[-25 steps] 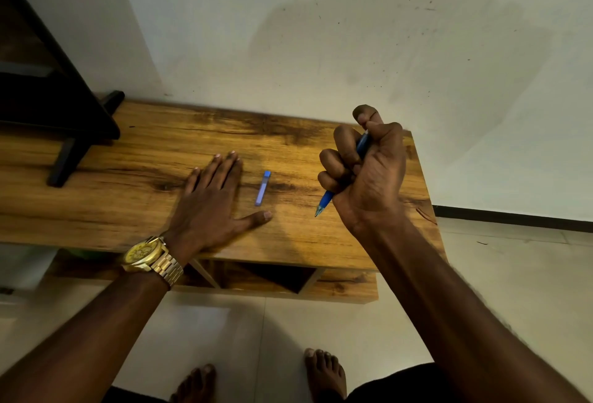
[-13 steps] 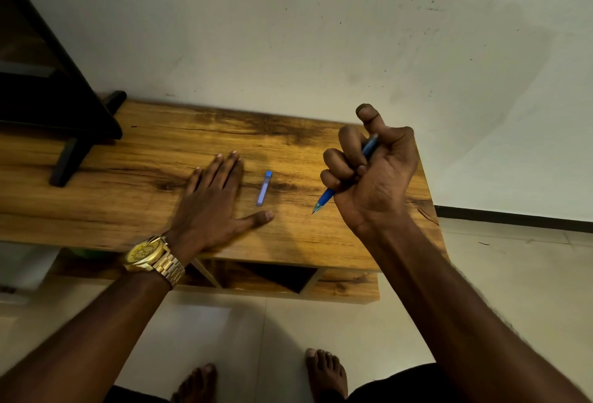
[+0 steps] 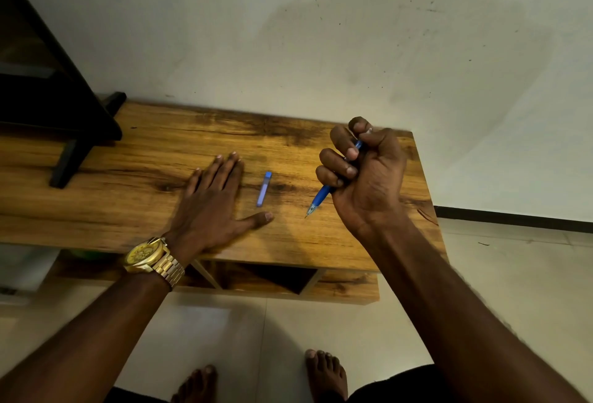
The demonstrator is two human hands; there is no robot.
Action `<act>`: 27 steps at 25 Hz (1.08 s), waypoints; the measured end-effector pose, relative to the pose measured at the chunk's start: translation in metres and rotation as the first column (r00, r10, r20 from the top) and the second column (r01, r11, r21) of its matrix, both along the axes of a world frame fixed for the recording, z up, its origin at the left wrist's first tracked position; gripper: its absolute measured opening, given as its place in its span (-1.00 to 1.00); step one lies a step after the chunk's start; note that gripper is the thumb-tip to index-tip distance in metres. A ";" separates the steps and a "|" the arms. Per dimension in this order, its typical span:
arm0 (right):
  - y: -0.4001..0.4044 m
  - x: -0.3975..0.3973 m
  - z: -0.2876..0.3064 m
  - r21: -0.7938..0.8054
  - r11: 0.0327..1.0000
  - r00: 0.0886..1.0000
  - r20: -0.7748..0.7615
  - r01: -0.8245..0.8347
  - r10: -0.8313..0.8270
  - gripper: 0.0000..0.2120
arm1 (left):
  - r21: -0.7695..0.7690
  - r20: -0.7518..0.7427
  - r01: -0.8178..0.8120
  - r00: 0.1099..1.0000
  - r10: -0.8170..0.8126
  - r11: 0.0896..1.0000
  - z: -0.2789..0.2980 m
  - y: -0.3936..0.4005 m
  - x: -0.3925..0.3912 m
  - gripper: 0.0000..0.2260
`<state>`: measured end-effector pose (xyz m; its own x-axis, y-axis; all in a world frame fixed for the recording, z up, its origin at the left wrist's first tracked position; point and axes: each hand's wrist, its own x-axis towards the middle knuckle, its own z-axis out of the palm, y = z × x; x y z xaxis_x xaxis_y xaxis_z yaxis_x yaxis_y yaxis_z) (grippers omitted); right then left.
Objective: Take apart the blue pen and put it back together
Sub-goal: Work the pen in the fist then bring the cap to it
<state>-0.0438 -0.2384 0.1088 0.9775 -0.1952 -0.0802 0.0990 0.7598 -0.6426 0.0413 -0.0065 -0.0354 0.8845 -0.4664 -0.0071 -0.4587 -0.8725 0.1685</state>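
Right hand [image 3: 365,178] fists the uncapped blue pen [image 3: 321,195], tip down; left hand [image 3: 211,207] flat, cap [image 3: 263,188] beside.

Low wooden table [image 3: 134,210]: grained brown wood, satin.
Blue plastic pen [image 3: 321,195]: smooth, glossy.
Gold metal wristwatch [image 3: 150,258]: polished.
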 end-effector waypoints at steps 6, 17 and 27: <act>0.005 0.006 0.003 -0.060 0.995 0.997 0.017 0.082 -0.082 -0.82 | -0.004 0.029 -0.002 1.000 0.002 1.000 0.000 0.000 -0.001 0.21; 0.008 0.001 0.014 0.103 0.993 0.995 0.073 0.053 -0.061 -0.67 | -0.029 0.032 0.000 0.999 0.001 1.000 -0.001 0.000 -0.001 0.19; 0.014 -0.018 0.022 0.227 0.969 0.989 0.131 -0.093 0.064 -0.46 | -0.044 0.039 0.013 0.999 -0.012 0.999 -0.006 0.002 -0.001 0.15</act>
